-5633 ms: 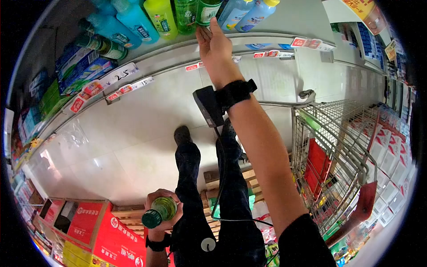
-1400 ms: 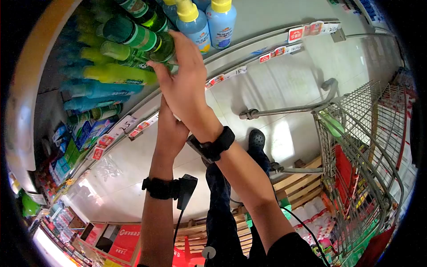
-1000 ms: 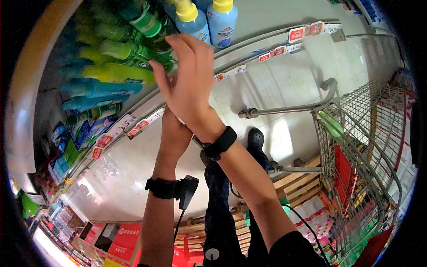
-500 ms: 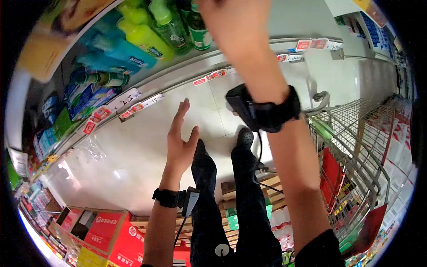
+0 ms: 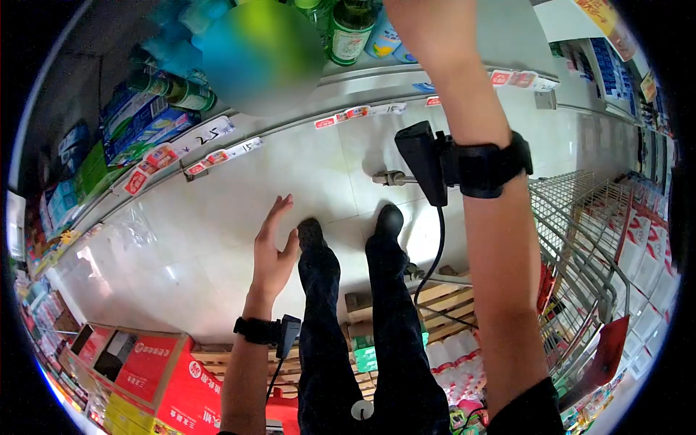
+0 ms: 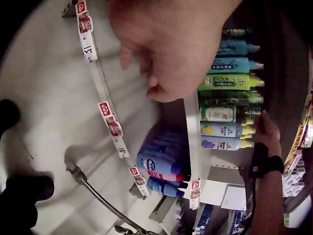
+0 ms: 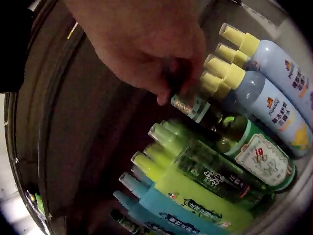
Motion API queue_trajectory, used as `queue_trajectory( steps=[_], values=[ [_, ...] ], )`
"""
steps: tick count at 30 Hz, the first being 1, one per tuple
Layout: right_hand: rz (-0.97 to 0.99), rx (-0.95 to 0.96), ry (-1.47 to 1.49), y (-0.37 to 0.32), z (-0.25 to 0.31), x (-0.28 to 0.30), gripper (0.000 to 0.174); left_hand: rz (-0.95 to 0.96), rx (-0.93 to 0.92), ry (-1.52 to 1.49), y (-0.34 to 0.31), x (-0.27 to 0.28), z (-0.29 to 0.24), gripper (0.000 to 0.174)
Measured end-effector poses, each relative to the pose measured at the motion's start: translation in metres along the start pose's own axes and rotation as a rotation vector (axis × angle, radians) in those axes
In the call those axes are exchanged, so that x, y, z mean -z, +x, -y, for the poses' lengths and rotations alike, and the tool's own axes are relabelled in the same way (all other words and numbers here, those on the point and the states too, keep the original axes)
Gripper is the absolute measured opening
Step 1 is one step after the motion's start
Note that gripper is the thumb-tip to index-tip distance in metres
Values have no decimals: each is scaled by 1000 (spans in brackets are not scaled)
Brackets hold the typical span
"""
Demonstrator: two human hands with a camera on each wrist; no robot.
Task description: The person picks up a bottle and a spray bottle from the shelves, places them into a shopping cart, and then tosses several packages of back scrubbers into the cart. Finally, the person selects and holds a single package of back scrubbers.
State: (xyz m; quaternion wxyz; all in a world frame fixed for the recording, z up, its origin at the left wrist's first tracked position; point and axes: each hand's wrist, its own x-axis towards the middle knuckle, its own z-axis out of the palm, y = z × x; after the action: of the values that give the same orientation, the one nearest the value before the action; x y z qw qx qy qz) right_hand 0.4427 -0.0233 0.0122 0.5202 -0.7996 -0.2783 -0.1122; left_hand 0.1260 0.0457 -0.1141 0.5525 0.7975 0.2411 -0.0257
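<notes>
My right hand (image 5: 435, 32) is raised over the shelf. In the right wrist view its fingers (image 7: 164, 95) curl at the dark neck of a green bottle (image 7: 259, 156) with a white label, which stands upright on the shelf. The hand covers the cap. The left wrist view shows the right hand (image 6: 268, 131) from the side, at the top of that row of bottles. My left hand (image 5: 272, 254) hangs below the shelf edge, above the floor, with fingers loosely extended and nothing in it.
Blue yellow-capped spray bottles (image 7: 276, 110) stand on one side of the green bottle, a yellow-green bottle (image 7: 205, 196) on the other. Price tags line the shelf edge (image 5: 290, 127). A wire shopping cart (image 5: 580, 246) stands right; red cartons (image 5: 145, 366) stand lower left.
The left hand held a green bottle at first, then reached to the shelf with the right hand; it has drawn back, holding nothing. The right hand has shifted to a bottle top.
</notes>
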Motion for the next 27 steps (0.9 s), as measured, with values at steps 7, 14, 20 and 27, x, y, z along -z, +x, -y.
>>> queue_trajectory(
  steps=[7, 14, 20, 27],
  values=[
    [29, 51, 57, -1, 2, -3, 15, 66, 25, 27, -11, -1, 7, 47],
    [-119, 117, -141, -33, 18, -3, 39, 28, -6, 42, -30, -1, -12, 38],
    [52, -250, 70, -143, 129, 61, 25, 161, -103, 107, -80, 27, -103, 35],
    [271, -222, -83, -136, 290, 251, 26, 306, -367, -32, -122, 29, -243, 28]
  ],
)
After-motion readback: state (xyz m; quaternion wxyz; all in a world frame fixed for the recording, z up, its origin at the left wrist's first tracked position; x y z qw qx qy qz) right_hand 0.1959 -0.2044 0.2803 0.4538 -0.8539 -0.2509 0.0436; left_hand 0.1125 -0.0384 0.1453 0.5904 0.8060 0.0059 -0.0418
